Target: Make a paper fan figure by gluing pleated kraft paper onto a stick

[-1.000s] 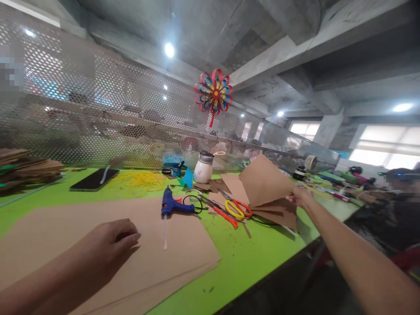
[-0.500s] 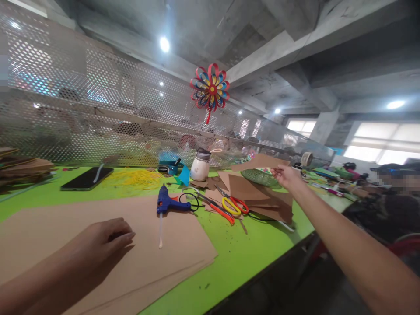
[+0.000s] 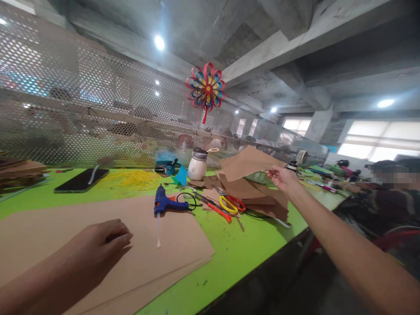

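Observation:
My right hand (image 3: pixel 281 176) is stretched out to the right and pinches the edge of a piece of brown kraft paper (image 3: pixel 247 162), raised above a heap of brown paper pieces (image 3: pixel 259 197). The held sheet partly hides a green basket (image 3: pixel 258 177). On the large brown paper sheets (image 3: pixel 124 262) at the left lies my left hand (image 3: pixel 105 240), its fingers loosely curled with nothing seen in them. A blue glue gun (image 3: pixel 167 202) with a pale glue stick rests at the sheets' far edge, to the right of my left hand.
Yellow-and-red-handled scissors (image 3: pixel 232 204) and an orange-handled tool (image 3: pixel 219 212) lie mid-table. Behind stand a white jar (image 3: pixel 197 167) and a tape holder (image 3: pixel 170 168). A phone (image 3: pixel 82 180) and yellow shreds (image 3: pixel 127 181) lie left. A perforated screen (image 3: pixel 108 109) lines the back; a person (image 3: pixel 390 197) sits right.
The brown paper in my right hand has tipped up, showing more of its face. My left hand stays on the sheets. The view has shifted slightly.

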Action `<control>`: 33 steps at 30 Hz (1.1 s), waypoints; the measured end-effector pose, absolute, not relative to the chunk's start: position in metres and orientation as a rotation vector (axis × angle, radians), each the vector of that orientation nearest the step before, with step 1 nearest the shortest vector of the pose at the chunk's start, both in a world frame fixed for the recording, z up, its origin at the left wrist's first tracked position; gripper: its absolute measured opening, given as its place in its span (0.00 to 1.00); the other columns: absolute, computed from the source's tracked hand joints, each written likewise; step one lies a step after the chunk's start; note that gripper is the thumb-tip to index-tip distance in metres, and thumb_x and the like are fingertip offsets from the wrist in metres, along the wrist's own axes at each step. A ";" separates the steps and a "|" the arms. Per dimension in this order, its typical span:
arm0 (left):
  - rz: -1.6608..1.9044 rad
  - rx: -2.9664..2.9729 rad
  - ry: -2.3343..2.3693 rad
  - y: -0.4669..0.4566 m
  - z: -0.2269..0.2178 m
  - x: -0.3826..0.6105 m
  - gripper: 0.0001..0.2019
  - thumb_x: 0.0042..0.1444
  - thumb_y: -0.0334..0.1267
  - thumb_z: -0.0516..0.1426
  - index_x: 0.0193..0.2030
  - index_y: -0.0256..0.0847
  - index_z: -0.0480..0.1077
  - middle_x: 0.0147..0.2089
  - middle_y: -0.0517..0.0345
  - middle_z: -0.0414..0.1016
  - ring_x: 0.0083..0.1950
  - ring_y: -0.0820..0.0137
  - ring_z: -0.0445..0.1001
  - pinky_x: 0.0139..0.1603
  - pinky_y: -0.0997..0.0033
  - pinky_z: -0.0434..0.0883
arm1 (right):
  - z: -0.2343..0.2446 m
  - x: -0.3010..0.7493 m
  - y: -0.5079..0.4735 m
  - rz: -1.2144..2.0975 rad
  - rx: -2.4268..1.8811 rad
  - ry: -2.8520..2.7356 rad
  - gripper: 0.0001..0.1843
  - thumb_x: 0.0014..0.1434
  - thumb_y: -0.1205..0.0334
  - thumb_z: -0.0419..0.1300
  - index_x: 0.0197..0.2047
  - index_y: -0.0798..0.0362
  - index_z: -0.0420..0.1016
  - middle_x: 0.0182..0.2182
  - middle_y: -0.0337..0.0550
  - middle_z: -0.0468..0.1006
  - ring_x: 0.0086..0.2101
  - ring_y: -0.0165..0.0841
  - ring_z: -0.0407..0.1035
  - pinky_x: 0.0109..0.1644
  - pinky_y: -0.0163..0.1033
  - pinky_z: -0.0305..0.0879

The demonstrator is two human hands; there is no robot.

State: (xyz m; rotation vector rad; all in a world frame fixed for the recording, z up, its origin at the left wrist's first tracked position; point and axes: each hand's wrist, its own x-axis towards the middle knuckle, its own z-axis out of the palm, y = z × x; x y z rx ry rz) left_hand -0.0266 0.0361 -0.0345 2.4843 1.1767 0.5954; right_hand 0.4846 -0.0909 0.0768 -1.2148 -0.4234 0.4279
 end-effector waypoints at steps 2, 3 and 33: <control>0.599 2.492 1.158 0.038 -0.035 -0.028 0.18 0.52 0.50 0.48 0.27 0.40 0.69 0.28 0.56 0.74 0.30 0.64 0.70 0.31 0.70 0.61 | 0.072 0.488 -0.100 0.415 -1.230 -0.406 0.17 0.63 0.59 0.57 0.53 0.55 0.67 0.49 0.47 0.71 0.44 0.37 0.70 0.45 0.48 0.70; 0.585 2.492 1.141 0.039 -0.036 -0.029 0.18 0.53 0.51 0.48 0.27 0.40 0.69 0.29 0.56 0.75 0.31 0.64 0.70 0.32 0.70 0.61 | 0.068 0.490 -0.105 0.407 -1.240 -0.396 0.16 0.63 0.59 0.57 0.53 0.55 0.67 0.49 0.47 0.71 0.44 0.37 0.70 0.45 0.48 0.70; 0.549 2.554 1.136 0.016 -0.020 -0.025 0.16 0.57 0.45 0.48 0.26 0.39 0.67 0.29 0.57 0.72 0.30 0.68 0.67 0.32 0.72 0.59 | -0.002 0.410 0.000 -0.327 -2.035 -1.674 0.14 0.63 0.59 0.56 0.50 0.54 0.70 0.49 0.47 0.72 0.45 0.37 0.69 0.48 0.49 0.68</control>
